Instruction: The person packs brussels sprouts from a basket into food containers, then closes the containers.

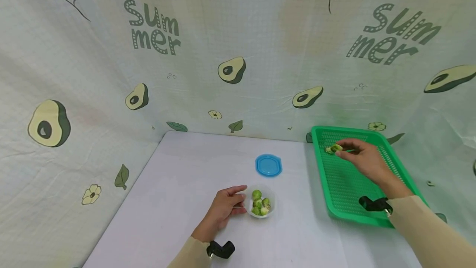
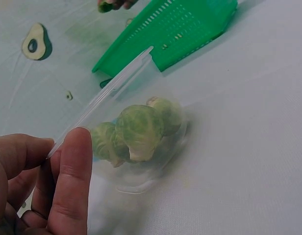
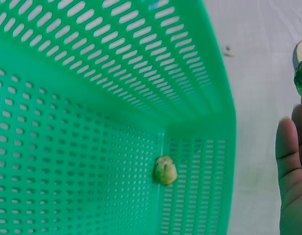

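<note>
At the table's middle, my left hand (image 1: 223, 206) pinches the rim of a clear plastic container (image 1: 272, 202) between thumb and fingers. Several green Brussels sprouts (image 1: 257, 204) sit inside it, showing through its wall in the left wrist view. Over the far end of a green plastic basket (image 1: 343, 189), my right hand (image 1: 366, 162) holds a Brussels sprout (image 1: 336, 148) at its fingertips. Another Brussels sprout (image 3: 165, 171) lies on the basket's floor against the end wall. In the right wrist view the held sprout (image 3: 301, 81) is cut off by the frame's edge.
A blue lid (image 1: 268, 165) lies flat on the white table (image 1: 193, 164), just beyond the container. The basket stands along the right side, its slotted walls rising around it. A printed curtain (image 1: 267, 32) closes off the back and sides.
</note>
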`<state>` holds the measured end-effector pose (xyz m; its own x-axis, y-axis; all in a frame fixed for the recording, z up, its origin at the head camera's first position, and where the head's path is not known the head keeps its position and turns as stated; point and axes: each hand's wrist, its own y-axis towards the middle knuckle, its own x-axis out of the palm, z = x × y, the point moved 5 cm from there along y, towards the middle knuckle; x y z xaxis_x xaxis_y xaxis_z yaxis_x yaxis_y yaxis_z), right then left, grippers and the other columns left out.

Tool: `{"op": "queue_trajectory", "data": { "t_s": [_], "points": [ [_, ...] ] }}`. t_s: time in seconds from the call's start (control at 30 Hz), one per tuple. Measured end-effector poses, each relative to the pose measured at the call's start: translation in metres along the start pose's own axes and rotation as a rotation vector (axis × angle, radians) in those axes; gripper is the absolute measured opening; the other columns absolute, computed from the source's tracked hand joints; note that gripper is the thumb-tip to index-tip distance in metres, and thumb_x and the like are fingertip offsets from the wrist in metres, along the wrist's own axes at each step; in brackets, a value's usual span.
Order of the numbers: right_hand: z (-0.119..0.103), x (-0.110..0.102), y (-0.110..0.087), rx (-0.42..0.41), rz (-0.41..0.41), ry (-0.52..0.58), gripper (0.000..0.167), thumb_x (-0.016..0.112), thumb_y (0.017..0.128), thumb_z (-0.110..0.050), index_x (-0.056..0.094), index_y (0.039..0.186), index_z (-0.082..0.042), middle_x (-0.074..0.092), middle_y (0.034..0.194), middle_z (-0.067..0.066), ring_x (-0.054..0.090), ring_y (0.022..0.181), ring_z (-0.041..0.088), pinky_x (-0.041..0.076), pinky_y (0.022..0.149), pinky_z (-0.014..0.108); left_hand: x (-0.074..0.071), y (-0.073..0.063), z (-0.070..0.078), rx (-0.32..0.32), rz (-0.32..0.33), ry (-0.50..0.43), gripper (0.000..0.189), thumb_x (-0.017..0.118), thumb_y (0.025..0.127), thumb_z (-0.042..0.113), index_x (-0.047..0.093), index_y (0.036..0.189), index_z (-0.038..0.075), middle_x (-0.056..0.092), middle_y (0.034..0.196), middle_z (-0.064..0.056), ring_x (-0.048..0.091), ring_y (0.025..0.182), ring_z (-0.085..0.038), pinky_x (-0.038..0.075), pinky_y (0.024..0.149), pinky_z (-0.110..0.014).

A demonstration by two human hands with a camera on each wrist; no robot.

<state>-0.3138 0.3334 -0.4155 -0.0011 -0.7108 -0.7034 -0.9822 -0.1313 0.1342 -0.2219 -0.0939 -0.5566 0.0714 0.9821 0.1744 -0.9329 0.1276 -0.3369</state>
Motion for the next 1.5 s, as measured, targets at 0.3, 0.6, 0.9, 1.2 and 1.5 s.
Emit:
{"op": "queue_trajectory", "data": {
  "t_s": [0.3,0.6,0.9,1.2,1.5],
  "points": [
    [-0.024,0.008,-0.005,-0.102,0.02,0.123,0.038,0.074,0.101,-0.026,0.071,0.132,-0.005,0.073,0.111,-0.017,0.067,0.094,-0.009,0.058,0.078,0.015,0.001,0.002,0.001,0.0,0.002,0.006,0.043,0.072,0.1,0.01,0.066,0.142,0.003,0.063,0.087,-0.005,0.063,0.076,-0.014,0.066,0.07,-0.028],
    [-0.045,0.022,-0.011,-0.16,0.008,0.238,0.033,0.074,0.101,-0.016,0.07,0.13,-0.001,0.074,0.109,-0.015,0.071,0.095,-0.002,0.06,0.08,0.017,0.001,0.003,0.0,0.0,-0.002,0.0,0.043,0.072,0.1,0.01,0.066,0.142,0.002,0.063,0.087,-0.004,0.063,0.075,-0.012,0.066,0.07,-0.028],
    [-0.062,0.039,-0.015,-0.232,-0.013,0.337,0.03,0.072,0.099,-0.004,0.069,0.127,0.007,0.073,0.106,-0.015,0.071,0.093,0.001,0.061,0.078,0.017,0.001,0.004,0.0,-0.001,-0.007,-0.011,0.044,0.072,0.1,0.009,0.065,0.142,0.001,0.064,0.087,-0.005,0.063,0.075,-0.012,0.066,0.07,-0.028],
    [-0.074,0.058,-0.018,-0.289,-0.047,0.404,0.026,0.072,0.098,0.002,0.07,0.124,0.007,0.075,0.106,-0.014,0.072,0.093,0.003,0.061,0.075,0.018,0.002,0.004,-0.001,0.002,-0.014,-0.008,0.043,0.071,0.1,0.009,0.065,0.142,0.001,0.064,0.088,-0.007,0.064,0.075,-0.012,0.066,0.07,-0.028],
    [-0.093,0.091,-0.026,-0.34,-0.063,0.38,0.024,0.074,0.095,0.003,0.074,0.119,0.001,0.074,0.109,0.001,0.07,0.093,0.002,0.061,0.078,0.018,0.002,0.001,0.001,-0.005,-0.014,-0.011,0.041,0.071,0.099,0.008,0.067,0.14,0.002,0.064,0.087,-0.007,0.064,0.075,-0.012,0.066,0.07,-0.028]
  ]
}}
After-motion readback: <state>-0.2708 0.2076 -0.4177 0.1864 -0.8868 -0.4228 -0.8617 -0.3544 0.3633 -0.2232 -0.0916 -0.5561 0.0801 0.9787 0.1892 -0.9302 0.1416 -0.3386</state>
